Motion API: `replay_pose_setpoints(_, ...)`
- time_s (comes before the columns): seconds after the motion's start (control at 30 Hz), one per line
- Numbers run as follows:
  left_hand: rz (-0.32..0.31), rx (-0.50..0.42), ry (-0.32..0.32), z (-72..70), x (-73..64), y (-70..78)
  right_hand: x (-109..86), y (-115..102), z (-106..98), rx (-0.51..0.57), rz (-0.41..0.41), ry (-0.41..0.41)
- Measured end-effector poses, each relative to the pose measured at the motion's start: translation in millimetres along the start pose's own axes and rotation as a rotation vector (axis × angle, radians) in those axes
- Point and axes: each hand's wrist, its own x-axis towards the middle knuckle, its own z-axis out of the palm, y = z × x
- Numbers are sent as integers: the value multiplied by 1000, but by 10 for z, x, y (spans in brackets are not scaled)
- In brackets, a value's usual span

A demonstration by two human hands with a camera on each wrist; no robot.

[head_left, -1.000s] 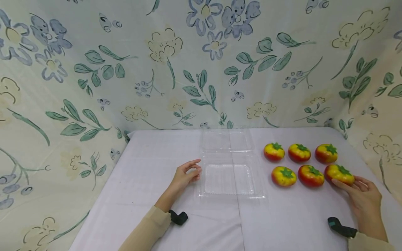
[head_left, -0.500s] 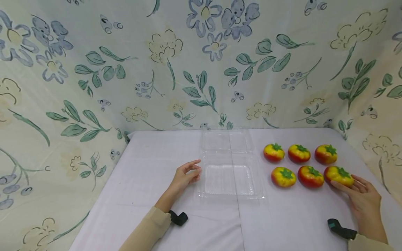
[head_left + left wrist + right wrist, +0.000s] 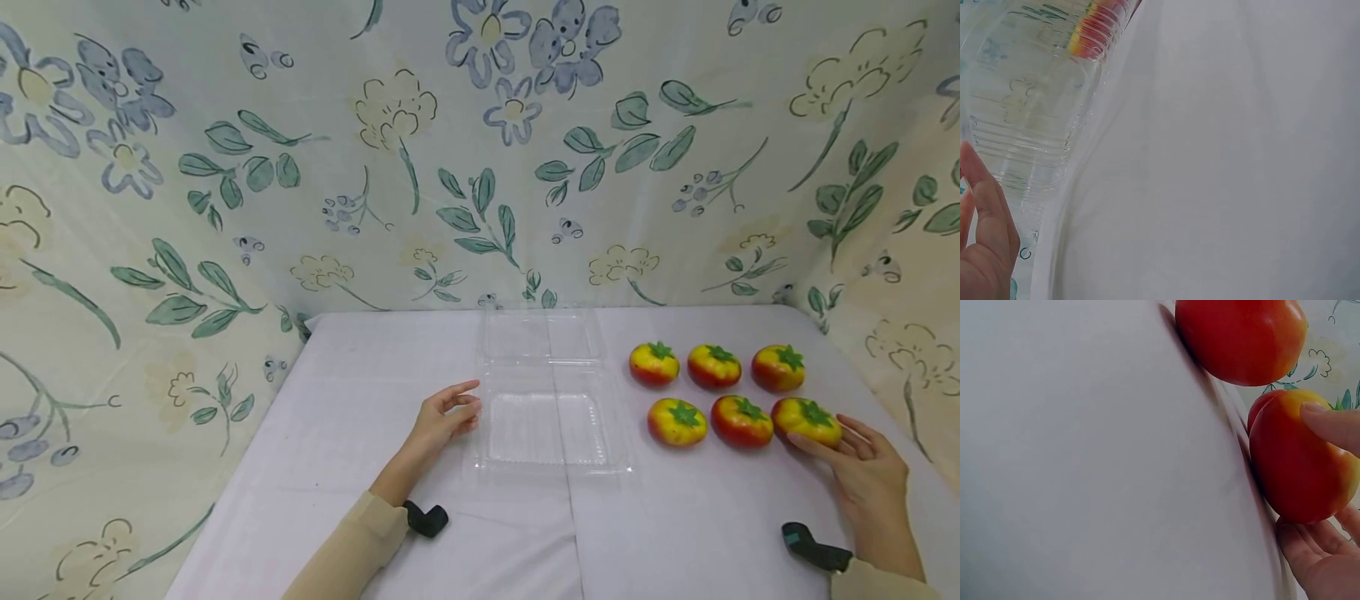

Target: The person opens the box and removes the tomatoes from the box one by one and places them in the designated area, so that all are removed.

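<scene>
Toward the right end of the table, my right hand holds a red-and-yellow tomato with a green leafy top. In the right wrist view, the thumb lies on the upper side of this tomato and the fingers curl at its other side. Its neighbour, another tomato, sits close to its left. At the middle of the table, a clear plastic clamshell box lies with its lid laid back. Beside the box's left edge rests my left hand, fingers loosely bent, fingertips right at the rim, holding nothing.
A front-row tomato sits right of the box. Behind stand three more, a left tomato, a middle tomato and a right tomato. White cloth covers the table; a flowered curtain hangs behind.
My right hand and the tomato it holds have shifted slightly left, toward the neighbouring tomato. The left hand and the box stay where they were.
</scene>
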Motion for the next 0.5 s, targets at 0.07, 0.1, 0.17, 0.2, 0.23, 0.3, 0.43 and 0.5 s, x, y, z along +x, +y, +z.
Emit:
replay_pose_setpoints(0.07, -5, -10, 4, 4, -2, 5, 7, 6, -5, -9, -5, -3)
replay_pose_setpoints(0.1, -6, -13, 7, 7, -4, 9, 10, 10, -7, -14, -5, -1)
replay_pose_setpoints(0.17, -5, -17, 9, 12, -10, 15, 15, 19, -12, -26, -5, 2)
replay_pose_setpoints(0.2, -5, -20, 10, 14, -11, 17, 19, 26, -16, -29, -5, 2)
replay_pose_setpoints(0.23, -4, -22, 10, 15, -11, 17, 21, 30, -18, -28, -5, 1)
replay_pose_setpoints(0.3, -2, -22, 10, 17, -14, 19, 21, 33, -23, -34, -3, -3)
replay_pose_setpoints(0.43, 0, -21, 12, 16, -14, 21, 8, 25, -18, -46, -6, -14)
replay_pose_setpoints(0.5, 2, -17, 13, 15, -13, 21, -6, 28, -20, -51, -17, -26)
